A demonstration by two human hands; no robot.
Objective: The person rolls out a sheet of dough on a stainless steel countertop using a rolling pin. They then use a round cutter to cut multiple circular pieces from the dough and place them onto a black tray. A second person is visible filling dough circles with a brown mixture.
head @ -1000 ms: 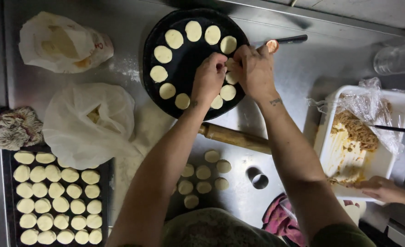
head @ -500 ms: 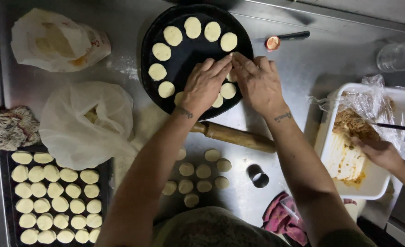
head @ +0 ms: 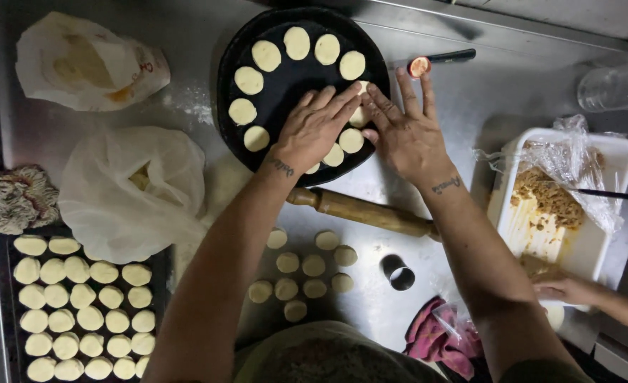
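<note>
— What was on the steel counter (head: 470, 106)?
— A round black pan (head: 285, 85) of dough rounds (head: 249, 79). Left hand (head: 315, 128) and right hand (head: 406, 131) lay flat, open, pressing them.
— Anything nearby?
— A rolling pin (head: 364, 211) just below.

Pale cream dough rounds (head: 249, 79) are set against a black round pan (head: 285, 85). Below it, a brown wooden rolling pin (head: 364, 211) is seen on the grey steel table (head: 498, 85), and a pink cloth (head: 434, 339) lower still.

hands (head: 360, 131) hide some dough rounds (head: 351, 140).
</note>
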